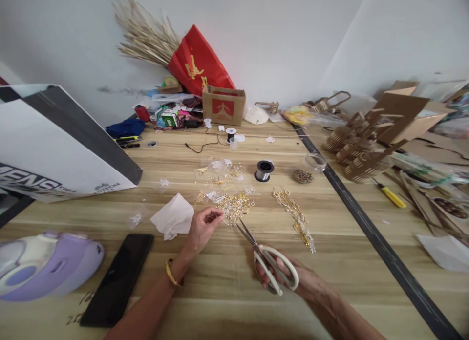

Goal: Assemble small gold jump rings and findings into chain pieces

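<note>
My right hand (pixel 280 274) grips a pair of white-handled scissors (pixel 269 262), whose blades stand slightly apart and point toward a pile of small gold and silver beads (pixel 234 209). At the left edge of that pile, my left hand (pixel 202 226) has its thumb and forefinger pinched together; whatever is between the tips is too small to make out. A crumpled white tissue (pixel 175 215) lies just left of this hand. To the right of the scissors, gold and silver beaded strands (pixel 295 218) rest on the wooden table (pixel 216 301).
A spool of wire (pixel 264 171) stands behind the beads, near a small heap of dark beads (pixel 303 176). At left are a black phone (pixel 117 281), a purple-and-white device (pixel 54 266) and a large white box (pixel 62 144). Small woven baskets (pixel 362 159) and a yellow-handled tool (pixel 392 197) sit at right.
</note>
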Motion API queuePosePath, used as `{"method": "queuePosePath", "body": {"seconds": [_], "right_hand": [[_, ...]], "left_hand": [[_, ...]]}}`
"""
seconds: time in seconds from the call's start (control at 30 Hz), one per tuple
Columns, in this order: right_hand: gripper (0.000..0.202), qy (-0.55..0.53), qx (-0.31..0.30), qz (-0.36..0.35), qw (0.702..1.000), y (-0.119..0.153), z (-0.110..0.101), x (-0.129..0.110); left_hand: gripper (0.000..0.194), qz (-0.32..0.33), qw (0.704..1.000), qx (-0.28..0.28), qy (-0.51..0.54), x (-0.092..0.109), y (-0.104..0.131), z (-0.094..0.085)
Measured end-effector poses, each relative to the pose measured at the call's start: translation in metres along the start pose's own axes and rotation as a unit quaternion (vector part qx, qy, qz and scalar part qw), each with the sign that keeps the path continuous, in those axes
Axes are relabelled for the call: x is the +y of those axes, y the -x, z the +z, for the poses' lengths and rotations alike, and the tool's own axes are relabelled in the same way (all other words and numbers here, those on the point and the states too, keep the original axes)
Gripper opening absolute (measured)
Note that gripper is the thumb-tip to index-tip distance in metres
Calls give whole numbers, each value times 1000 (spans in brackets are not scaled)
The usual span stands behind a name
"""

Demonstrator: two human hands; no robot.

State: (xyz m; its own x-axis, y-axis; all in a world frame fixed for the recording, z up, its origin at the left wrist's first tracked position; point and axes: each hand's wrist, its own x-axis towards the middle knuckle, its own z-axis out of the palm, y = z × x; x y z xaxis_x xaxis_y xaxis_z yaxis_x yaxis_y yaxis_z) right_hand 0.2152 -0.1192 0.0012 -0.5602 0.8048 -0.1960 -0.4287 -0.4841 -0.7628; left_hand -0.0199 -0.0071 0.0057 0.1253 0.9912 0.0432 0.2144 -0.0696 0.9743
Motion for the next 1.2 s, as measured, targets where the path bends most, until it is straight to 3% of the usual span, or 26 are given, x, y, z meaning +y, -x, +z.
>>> {"method": "queuePosePath", "body": {"seconds": [0.33,0.67,1.2], "right_hand": [[53,31,13,40,999,-23,14,-9],[50,81,29,0,996,-47,23,-10],[40,210,68,14,975,-47,21,-9]], "left_hand": [[10,-4,999,4,36,5,2,0],[13,-26,998,3,59,7,3,3],[15,-51,995,-26,86,7,4,5]]}}
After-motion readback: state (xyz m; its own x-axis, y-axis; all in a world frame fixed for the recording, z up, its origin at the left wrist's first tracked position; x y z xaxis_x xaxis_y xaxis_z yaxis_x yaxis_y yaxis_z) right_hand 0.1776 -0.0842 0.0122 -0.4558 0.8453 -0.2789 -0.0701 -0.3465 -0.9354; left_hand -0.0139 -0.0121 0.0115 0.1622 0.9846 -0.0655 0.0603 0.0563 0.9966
